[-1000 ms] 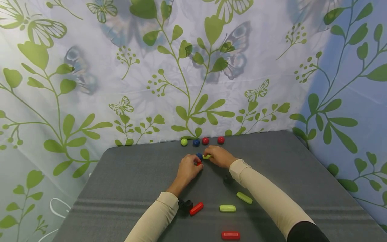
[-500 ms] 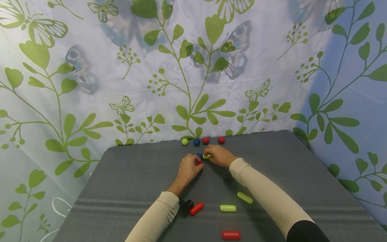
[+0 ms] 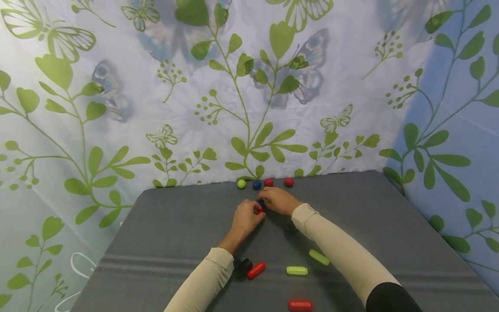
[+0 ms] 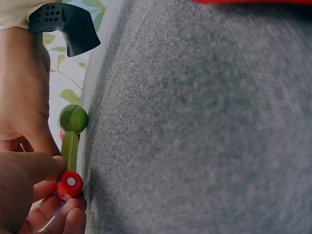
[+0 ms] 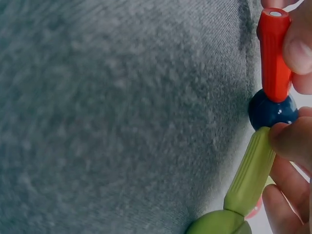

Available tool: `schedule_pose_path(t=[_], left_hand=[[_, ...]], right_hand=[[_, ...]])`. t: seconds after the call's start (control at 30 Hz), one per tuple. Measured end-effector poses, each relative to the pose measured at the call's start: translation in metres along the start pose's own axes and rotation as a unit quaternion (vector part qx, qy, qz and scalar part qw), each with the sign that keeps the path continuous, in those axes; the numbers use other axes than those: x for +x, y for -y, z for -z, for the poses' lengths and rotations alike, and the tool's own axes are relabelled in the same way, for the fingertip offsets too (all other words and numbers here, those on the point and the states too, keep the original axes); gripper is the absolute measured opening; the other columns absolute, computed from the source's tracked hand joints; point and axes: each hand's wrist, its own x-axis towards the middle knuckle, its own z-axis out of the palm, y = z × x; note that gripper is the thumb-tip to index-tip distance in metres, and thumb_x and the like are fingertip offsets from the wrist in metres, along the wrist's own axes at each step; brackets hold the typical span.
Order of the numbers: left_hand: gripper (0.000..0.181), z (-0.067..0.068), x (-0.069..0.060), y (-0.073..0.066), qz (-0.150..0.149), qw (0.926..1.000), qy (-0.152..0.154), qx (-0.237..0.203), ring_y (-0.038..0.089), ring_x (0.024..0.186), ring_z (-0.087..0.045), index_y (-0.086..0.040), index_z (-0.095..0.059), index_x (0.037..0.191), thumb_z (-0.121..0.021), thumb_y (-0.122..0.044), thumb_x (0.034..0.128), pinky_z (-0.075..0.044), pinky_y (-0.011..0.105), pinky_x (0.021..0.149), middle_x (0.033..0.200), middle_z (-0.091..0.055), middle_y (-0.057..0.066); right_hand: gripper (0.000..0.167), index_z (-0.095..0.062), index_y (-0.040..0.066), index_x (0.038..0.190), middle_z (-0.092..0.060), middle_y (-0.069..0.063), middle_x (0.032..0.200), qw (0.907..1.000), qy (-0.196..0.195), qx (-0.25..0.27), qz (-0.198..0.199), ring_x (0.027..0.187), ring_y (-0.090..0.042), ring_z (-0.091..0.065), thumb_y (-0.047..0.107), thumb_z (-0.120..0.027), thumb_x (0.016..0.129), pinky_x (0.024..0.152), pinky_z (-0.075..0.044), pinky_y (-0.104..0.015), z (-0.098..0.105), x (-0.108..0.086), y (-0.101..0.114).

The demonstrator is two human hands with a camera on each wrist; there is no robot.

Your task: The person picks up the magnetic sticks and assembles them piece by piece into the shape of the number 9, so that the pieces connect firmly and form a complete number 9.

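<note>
My left hand point(image 3: 244, 219) pinches a red magnetic-looking toy rod point(image 5: 275, 53) between thumb and fingers. The rod's far end meets a dark blue ball point(image 5: 273, 111). From that ball a ribbed green rod point(image 5: 249, 170) runs off at an angle, with a green ball point(image 5: 219, 224) at its other end. My right hand point(image 3: 280, 200) has its fingertips around the green rod, right beside the blue ball. In the left wrist view the red rod point(image 4: 70, 184) points its end at the camera. The head view mostly hides the green rod behind my right hand.
Along the back of the grey table point(image 3: 175, 225) stand a loose green ball point(image 3: 241, 184), a blue ball point(image 3: 256, 185) and two red balls point(image 3: 288, 182). Nearer lie green rods point(image 3: 297, 271) and red rods point(image 3: 256, 270). A black object point(image 3: 246, 264) sits beside my left forearm.
My right fingers have shifted slightly left along the green rod, closer to the blue ball, covering the rod in the head view. My left hand keeps its grip on the red rod.
</note>
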Motion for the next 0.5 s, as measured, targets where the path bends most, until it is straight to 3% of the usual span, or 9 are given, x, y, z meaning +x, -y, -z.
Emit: schedule_pose_path(t=[0.27, 0.5], left_hand=[[0.018, 0.002, 0.002, 0.002, -0.012, 0.9999, 0.000, -0.005, 0.021, 0.078, -0.061, -0.007, -0.076, 0.091, -0.086, -0.019, 0.0814, -0.052, 0.040, 0.069, 0.091, -0.064, 0.007], [0.024, 0.034, 0.023, 0.026, 0.018, 0.9998, 0.011, 0.000, 0.022, 0.087, -0.068, -0.005, -0.076, 0.105, -0.082, -0.018, 0.0858, -0.056, 0.039, 0.074, 0.105, -0.064, 0.010]], right_hand=[[0.031, -0.071, 0.013, 0.113, -0.064, -0.004, 0.109, 0.9997, 0.002, 0.014, -0.020, 0.094, -0.019, -0.063, -0.005, -0.070, 0.088, 0.083, -0.052, -0.037, -0.001, -0.002, 0.001], [0.030, -0.070, 0.011, 0.116, -0.064, -0.005, 0.111, 0.9993, 0.014, 0.023, -0.024, 0.098, -0.021, -0.064, -0.003, -0.072, 0.090, 0.086, -0.053, -0.038, -0.002, -0.002, 0.003]])
